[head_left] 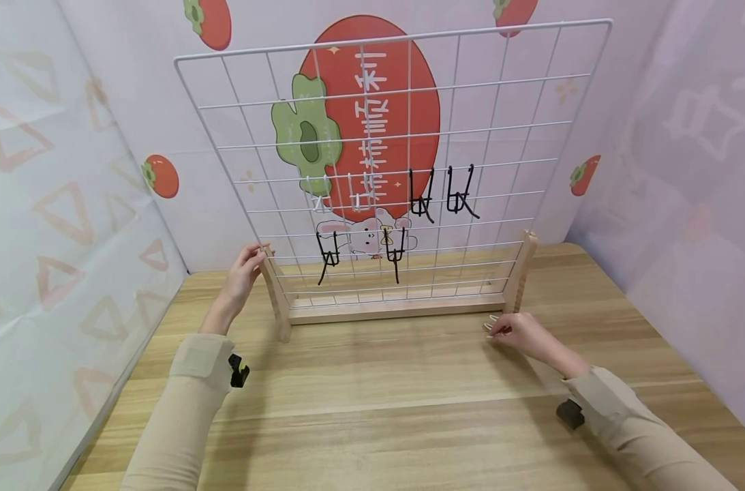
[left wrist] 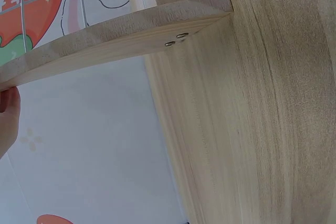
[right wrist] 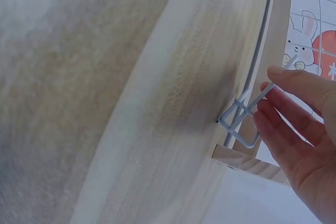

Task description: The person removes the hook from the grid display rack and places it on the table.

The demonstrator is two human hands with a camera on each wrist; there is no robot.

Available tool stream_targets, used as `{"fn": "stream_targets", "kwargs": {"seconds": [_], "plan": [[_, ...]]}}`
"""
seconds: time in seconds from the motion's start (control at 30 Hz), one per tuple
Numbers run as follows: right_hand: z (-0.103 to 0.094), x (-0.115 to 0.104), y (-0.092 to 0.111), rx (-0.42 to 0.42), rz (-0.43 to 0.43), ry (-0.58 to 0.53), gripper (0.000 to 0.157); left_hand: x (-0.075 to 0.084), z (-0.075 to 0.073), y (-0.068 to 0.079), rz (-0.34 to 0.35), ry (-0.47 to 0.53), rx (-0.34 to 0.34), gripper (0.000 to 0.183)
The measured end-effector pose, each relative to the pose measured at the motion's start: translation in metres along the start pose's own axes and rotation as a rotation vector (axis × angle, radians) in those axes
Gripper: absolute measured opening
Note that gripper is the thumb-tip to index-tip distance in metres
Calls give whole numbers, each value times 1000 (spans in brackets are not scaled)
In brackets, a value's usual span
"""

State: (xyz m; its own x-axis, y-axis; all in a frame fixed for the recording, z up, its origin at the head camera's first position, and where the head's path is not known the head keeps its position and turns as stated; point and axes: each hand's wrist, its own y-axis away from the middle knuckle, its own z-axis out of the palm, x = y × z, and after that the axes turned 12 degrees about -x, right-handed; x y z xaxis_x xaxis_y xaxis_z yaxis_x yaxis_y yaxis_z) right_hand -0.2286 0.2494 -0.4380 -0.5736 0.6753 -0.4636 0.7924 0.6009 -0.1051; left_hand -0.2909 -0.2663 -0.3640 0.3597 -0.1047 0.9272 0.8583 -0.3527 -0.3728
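A white wire grid panel stands tilted in a wooden stand on the table. At the top of the stand's left upright, my left hand grips the wood; only part of that hand shows in the left wrist view. Near the foot of the right upright, my right hand pinches a white wire hook between thumb and fingers, just above the table. Two white hooks hang on the grid, with two black hooks to their right and two more black hooks lower down.
The wood-grain table spreads in front of the stand. Behind it hangs a pale backdrop printed with red fruit and a rabbit. Pale curtains close off the left and right sides.
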Motion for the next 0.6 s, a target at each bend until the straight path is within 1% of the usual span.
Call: {"fn": "stream_targets", "kwargs": {"seconds": [0.07, 0.13, 0.2, 0.23, 0.37, 0.47, 0.6], "plan": [[0, -1, 0, -7, -6, 0, 8, -3, -3, 0, 23, 21, -15, 32], [0, -2, 0, -11, -13, 0, 8, -4, -3, 0, 22, 19, -11, 33], [-1, -3, 1, -15, -16, -1, 9, -2, -1, 0, 4, 3, 4, 30], [-1, -3, 1, -16, -19, -2, 8, 5, 5, 1, -35, -37, 31, 28], [-2, -5, 1, -27, -18, -1, 7, 14, 12, 2, -101, -49, 59, 17], [-4, -7, 1, -44, -18, -8, 8, 18, 14, 1, -128, -38, 71, 17], [-8, -11, 0, -69, -18, -25, 9, 17, 13, 1, -129, -48, 68, 18]]}}
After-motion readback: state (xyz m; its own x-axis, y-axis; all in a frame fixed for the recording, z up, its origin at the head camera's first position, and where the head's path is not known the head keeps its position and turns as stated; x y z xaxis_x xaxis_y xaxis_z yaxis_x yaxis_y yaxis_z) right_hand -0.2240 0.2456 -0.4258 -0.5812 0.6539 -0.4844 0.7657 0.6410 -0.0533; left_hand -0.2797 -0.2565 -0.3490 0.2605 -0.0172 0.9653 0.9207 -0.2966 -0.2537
